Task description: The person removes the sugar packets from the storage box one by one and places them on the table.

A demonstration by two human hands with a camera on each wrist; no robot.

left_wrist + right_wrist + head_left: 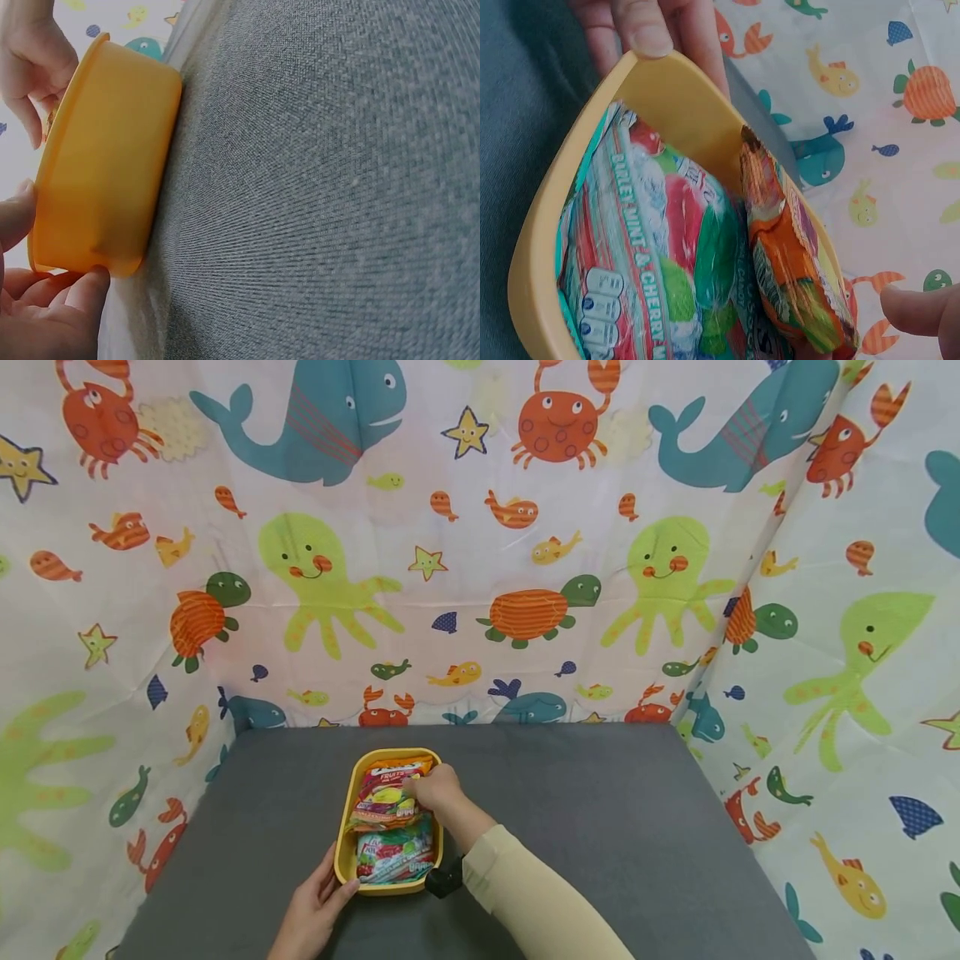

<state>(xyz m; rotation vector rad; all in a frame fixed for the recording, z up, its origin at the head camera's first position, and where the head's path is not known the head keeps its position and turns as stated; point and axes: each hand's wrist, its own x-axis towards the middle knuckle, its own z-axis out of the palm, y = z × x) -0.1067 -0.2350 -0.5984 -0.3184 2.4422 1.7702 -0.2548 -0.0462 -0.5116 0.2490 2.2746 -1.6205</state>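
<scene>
A yellow tub (438,852) stands on the grey table, holding bagged sweets. My left hand (318,893) grips its near left corner, thumb on the rim and fingers against the outer wall (112,165). Inside, nearer me, is a green and red bag marked "Barley Mint & Cherry" (682,247). An orange "Fruits" bag (386,793) lies tilted at the far end, overlapping the green bag. My right hand (442,789) is at the orange bag's right side. In the right wrist view its thumb (922,309) sits straight and apart from the bag, with a fingertip (808,349) at the bag's underside.
The grey cloth-covered table (570,810) spreads out around the tub. Behind it and along both sides hangs a white curtain (480,652) printed with sea animals. A black wrist device (444,878) sits beside the tub's near right corner, below my right forearm.
</scene>
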